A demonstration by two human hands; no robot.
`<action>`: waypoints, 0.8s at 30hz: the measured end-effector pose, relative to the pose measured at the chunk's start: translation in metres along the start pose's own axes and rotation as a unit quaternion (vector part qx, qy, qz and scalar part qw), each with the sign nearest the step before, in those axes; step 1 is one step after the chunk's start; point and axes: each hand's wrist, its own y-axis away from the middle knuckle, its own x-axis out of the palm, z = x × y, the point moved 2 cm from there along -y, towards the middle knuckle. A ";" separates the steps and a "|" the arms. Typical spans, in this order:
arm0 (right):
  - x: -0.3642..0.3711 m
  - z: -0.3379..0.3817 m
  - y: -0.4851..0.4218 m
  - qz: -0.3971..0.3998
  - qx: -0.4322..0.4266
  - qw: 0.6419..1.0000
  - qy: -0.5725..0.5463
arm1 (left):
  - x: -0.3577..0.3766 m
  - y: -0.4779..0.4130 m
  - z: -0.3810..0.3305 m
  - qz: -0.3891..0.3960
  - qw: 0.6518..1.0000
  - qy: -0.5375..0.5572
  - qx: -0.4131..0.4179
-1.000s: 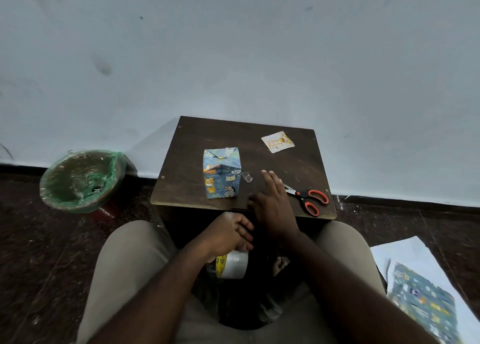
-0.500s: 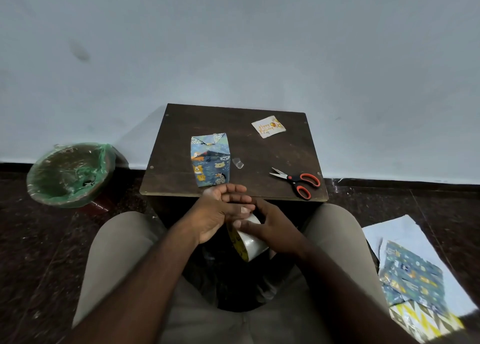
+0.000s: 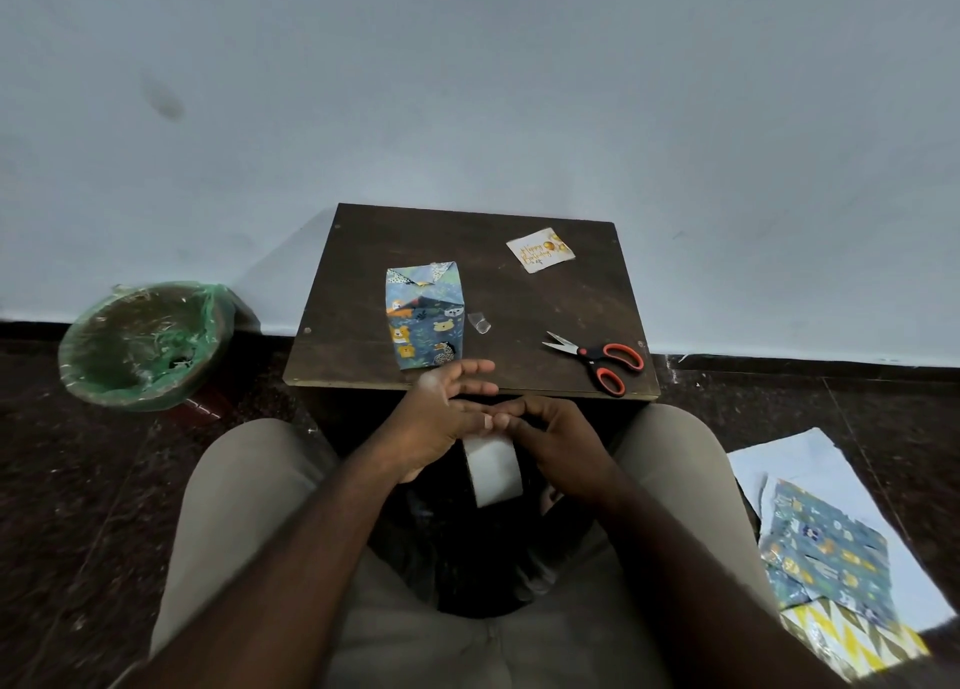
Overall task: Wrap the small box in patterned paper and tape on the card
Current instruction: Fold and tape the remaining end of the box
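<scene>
Wrapped box (image 3: pixel 423 324), upright on the near left of the table (image 3: pixel 363 272), top flaps folded in; wrapping apparently complete. Card (image 3: pixel 540 249) flat at the far right of the tabletop, well apart from the box, not yet attached. Loose scrap of clear tape (image 3: pixel 479 322) just beside the box; scissors (image 3: pixel 597 361) near the front right edge. Below the front edge, over the lap: tape roll (image 3: pixel 492 472) between both hands. Left hand (image 3: pixel 447 418) with fingers stretched nearly straight across the top of the roll; right hand (image 3: pixel 558 436) curled, pinching at the roll's upper rim (probably hunting for the free end). Step in hand, by judgement: drawing a fresh strip for the card. For a clean result: steady the roll, lift the end by a nail, pull a short length, keep it off itself, cut with the scissors. On the floor: green-lined bin (image 3: pixel 140 345) to the left, spare paper sheets (image 3: pixel 826 548) to the right.
</scene>
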 end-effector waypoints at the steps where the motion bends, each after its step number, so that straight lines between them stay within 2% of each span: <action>1: 0.001 0.001 0.000 -0.002 0.003 1.000 -0.012 | 0.001 0.000 0.000 0.005 1.000 -0.001 0.005; 9: 0.003 0.011 0.004 -0.030 0.035 0.990 -0.133 | 0.001 -0.003 -0.003 0.022 0.999 -0.018 0.042; 15: -0.003 0.015 0.005 -0.084 0.060 0.976 -0.192 | 0.004 0.000 -0.006 -0.003 0.998 -0.034 0.062; 17: -0.005 0.018 0.007 -0.095 0.055 0.972 -0.207 | 0.009 0.002 -0.004 -0.007 0.996 -0.070 0.063; 20: -0.005 0.023 0.010 -0.094 0.043 0.966 -0.237 | 0.016 0.001 0.003 -0.015 0.993 -0.112 0.034; 24: -0.004 0.027 0.012 -0.109 0.041 0.964 -0.239 | 0.022 -0.001 0.012 0.006 0.998 -0.037 -0.049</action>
